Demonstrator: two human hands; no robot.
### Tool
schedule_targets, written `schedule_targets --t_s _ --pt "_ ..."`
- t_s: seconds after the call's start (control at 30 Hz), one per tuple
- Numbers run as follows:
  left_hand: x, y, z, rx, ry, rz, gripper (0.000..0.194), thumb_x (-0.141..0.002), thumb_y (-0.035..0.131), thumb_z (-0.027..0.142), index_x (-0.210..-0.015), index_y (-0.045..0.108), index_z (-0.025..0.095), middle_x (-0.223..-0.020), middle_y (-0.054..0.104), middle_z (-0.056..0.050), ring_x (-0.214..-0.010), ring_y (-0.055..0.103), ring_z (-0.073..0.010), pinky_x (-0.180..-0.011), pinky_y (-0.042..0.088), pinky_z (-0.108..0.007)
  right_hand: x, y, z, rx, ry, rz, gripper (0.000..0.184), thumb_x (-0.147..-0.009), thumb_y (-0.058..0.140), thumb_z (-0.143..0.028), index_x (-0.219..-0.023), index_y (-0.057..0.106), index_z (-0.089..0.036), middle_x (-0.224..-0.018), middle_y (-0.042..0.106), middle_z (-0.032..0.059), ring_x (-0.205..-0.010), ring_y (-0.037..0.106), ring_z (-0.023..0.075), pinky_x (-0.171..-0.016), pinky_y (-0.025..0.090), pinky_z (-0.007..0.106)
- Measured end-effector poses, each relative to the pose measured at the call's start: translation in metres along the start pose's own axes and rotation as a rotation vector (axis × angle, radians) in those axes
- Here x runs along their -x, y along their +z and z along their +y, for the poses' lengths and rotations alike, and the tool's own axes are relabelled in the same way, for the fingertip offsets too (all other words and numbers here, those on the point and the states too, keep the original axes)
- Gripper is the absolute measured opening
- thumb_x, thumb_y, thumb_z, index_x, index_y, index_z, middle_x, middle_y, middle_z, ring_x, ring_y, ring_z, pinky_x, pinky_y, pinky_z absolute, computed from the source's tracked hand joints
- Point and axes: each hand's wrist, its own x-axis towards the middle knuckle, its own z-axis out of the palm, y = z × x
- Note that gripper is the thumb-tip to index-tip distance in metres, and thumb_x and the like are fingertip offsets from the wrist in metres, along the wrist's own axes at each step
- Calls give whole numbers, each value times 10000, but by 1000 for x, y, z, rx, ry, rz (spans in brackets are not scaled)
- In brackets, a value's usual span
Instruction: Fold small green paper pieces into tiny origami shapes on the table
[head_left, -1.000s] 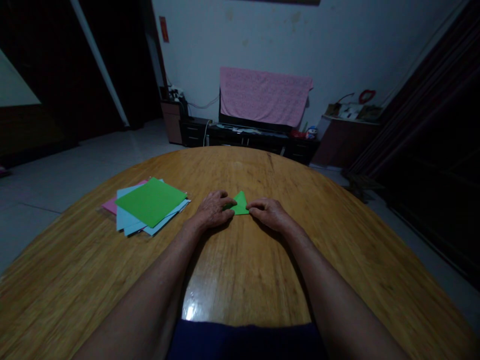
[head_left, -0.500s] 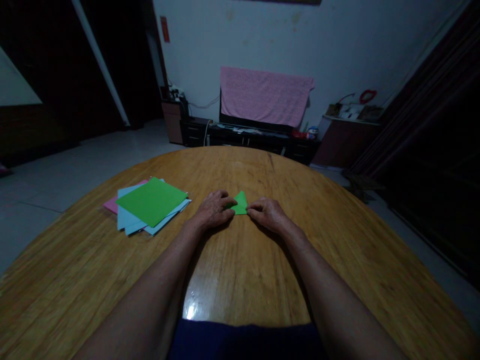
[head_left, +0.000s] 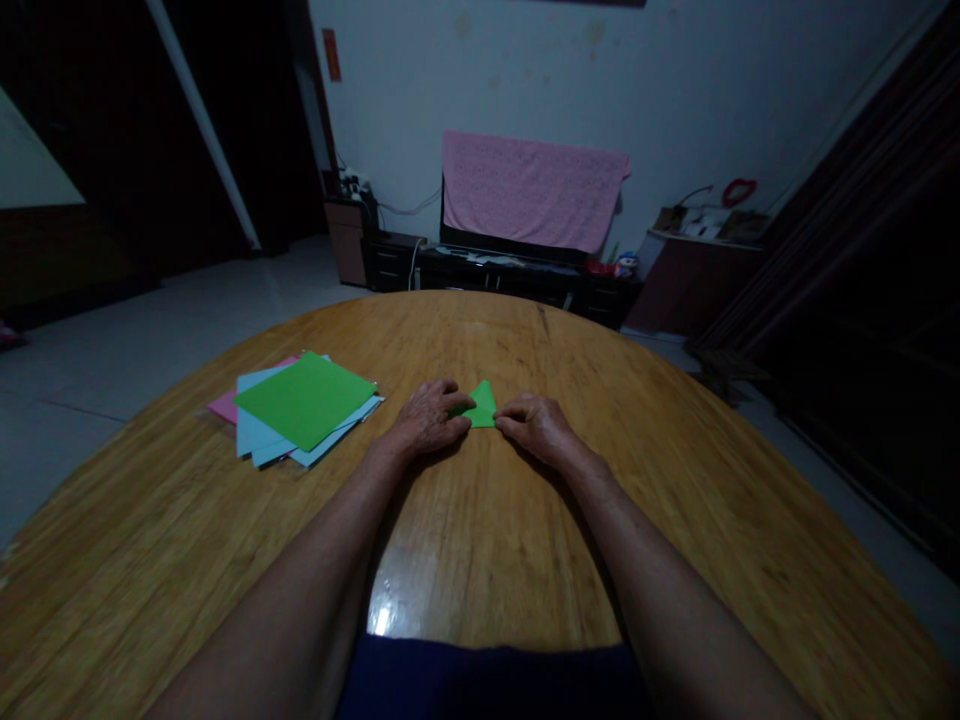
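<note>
a wooden table [head_left: 480, 330] holds stacked colored paper [head_left: 304, 402] and a folded green piece [head_left: 483, 407].

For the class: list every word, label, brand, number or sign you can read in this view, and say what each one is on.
None can be read: the red strip on the wall is too small and blurred to tell if it bears text, and the folded green paper and paper stack show none.
</note>
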Motion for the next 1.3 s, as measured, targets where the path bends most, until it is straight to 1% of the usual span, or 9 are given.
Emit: schedule_targets --t_s 0.1,0.27,0.47,0.6,0.8,0.93,1.07,1.23,1.3 --pt "0 1 -1 1 0 4 365 -850 513 362 -1178 646 274 -1304 537 -54 -1198 507 -230 -1044 386 -369 0 0 -1 1 -9 0 164 -820 616 -189 -831 778 -214 -794 696 32 -744 620 160 -707 442 268" --pt "0 2 -1 1 -8 16 358 -850 514 363 -1174 638 272 -1299 545 -46 -1197 508 -238 -1037 398 -382 -1 3 -2 33 -2 23 158 -825 617 -218 -768 762 -193 -724 668 26 -678 591 149 -638 406 259" --pt "1 3 -1 -13 -6 11 383 -853 508 360 -1199 632 250 -1306 543 -67 -1208 507 -239 -1037 397 -377 -1 8 -2 53 33 62 115 -801 652 -216 -743 747 -187 -744 682 28 -691 594 147 -637 396 250" --pt "1 2 -1 -16 2 7 398 -855 503 365 -1207 627 229 -1324 536 -78 -1232 494 -236 -1063 375 -366 -1 8 -2 71 21 68 109 -806 655 -215 -752 745 -185 -744 677 28 -697 588 147 -639 392 248" --pt "3 0 -1 55 -14 24 508 -814 533 328 -1302 540 189 -1364 535 -85 -1260 483 -235 -1082 367 -353 -1 10 1 80 12 90 113 -801 657 -222 -726 736 -193 -724 673 23 -680 586 145 -628 391 249" --pt "4 -4 -4 104 -5 -16 517 -801 525 268 -1312 526 195 -1399 528 -72 -1309 456 -212 -1120 328 -343 -2 10 1 75 -2 91 111 -801 660 -216 -728 739 -188 -729 677 30 -684 589 146 -642 399 252" --pt "5 -9 -11 156 2 -67 544 -789 504 204 -1331 525 168 -1451 488 -85 -1353 417 -186 -1142 303 -313 -2 9 0 70 9 85 115 -802 657 -214 -733 745 -188 -729 679 31 -677 592 147 -640 400 253" --pt "8 -16 -16 249 22 -86 559 -755 479 148 -1308 557 180 -1441 508 -54 -1331 449 -177 -1121 342 -299 -2 9 -2 72 23 77 110 -797 658 -206 -730 744 -188 -737 688 34 -699 605 156 -650 402 256" --pt "7 -16 -14 278 -6 -82 548 -759 468 138 -1295 570 187 -1402 550 -49 -1288 496 -175 -1092 377 -292 -2 8 -2 62 32 76 109 -796 658 -205 -728 741 -187 -738 687 33 -703 606 156 -652 404 255"
